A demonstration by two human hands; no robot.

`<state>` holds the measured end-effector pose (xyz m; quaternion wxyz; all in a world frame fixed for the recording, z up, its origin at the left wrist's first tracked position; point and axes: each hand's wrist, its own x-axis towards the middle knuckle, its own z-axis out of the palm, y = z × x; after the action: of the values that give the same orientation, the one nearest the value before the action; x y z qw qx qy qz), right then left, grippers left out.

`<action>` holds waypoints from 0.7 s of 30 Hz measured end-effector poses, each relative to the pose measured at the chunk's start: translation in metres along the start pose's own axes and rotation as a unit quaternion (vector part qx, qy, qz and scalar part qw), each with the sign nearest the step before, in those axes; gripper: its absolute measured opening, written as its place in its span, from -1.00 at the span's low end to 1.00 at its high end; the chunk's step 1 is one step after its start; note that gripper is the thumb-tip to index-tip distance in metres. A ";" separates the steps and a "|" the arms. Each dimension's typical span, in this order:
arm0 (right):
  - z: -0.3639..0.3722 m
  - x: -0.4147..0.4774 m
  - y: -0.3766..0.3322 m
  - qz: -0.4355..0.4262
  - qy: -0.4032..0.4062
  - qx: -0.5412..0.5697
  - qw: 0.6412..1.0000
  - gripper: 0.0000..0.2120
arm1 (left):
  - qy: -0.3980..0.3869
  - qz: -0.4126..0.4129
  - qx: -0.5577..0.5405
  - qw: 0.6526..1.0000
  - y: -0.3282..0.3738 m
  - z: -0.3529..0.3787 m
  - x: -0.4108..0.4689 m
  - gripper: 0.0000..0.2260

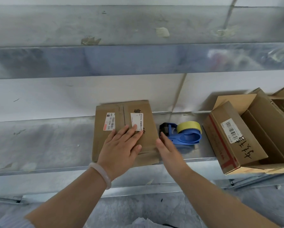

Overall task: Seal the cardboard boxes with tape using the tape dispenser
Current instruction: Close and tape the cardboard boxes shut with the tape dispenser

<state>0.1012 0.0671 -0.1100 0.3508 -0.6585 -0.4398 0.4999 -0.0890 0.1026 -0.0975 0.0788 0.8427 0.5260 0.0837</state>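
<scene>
From the head camera, a closed cardboard box lies flat on a metal shelf, with two white labels on its top. The left hand rests palm-down on the near half of the box, its fingers straight and slightly spread. The fingertips reach the lower edges of the labels and grasp nothing. A pale bracelet circles that wrist.

The right hand is seen edge-on just beside the box's right side, fingers straight and together, and it holds nothing. It sits in the gap between the box and the tape dispenser. The blue dispenser lies on the shelf just right of the box, carrying a yellowish tape roll, with its black head towards the box. The right fingertips come up to that black head, though I cannot tell whether they touch it.

Further right, an open cardboard box with a barcode label and handwritten marks overhangs the shelf's front edge.
</scene>
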 end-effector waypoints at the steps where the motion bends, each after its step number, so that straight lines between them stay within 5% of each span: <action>1: 0.011 0.001 -0.002 0.012 -0.007 0.022 1.000 -0.54 | 0.005 0.001 -0.005 1.000 0.000 0.001 0.000 -0.55; 9: 0.023 0.004 -0.002 0.045 0.069 0.059 0.995 -0.56 | 0.062 -0.011 -0.162 0.985 -0.010 -0.016 -0.005 -0.65; 13: 0.025 0.004 -0.003 -0.006 0.091 0.021 0.996 -0.49 | 0.172 -0.099 -0.060 0.978 -0.027 -0.022 -0.026 -0.52; 17: 0.038 -0.006 0.000 -0.091 0.089 -0.038 0.991 -0.18 | 0.076 -0.224 -0.175 0.956 -0.031 -0.007 -0.040 -0.16; 21: 0.040 -0.004 0.004 -0.116 0.088 -0.072 0.987 -0.24 | 0.095 -0.222 -0.219 0.945 -0.033 0.006 -0.039 -0.23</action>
<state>0.0630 0.0633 -0.1221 0.3958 -0.6681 -0.5152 0.3627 -0.1336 0.0813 -0.1126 0.2279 0.6547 0.6732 0.2574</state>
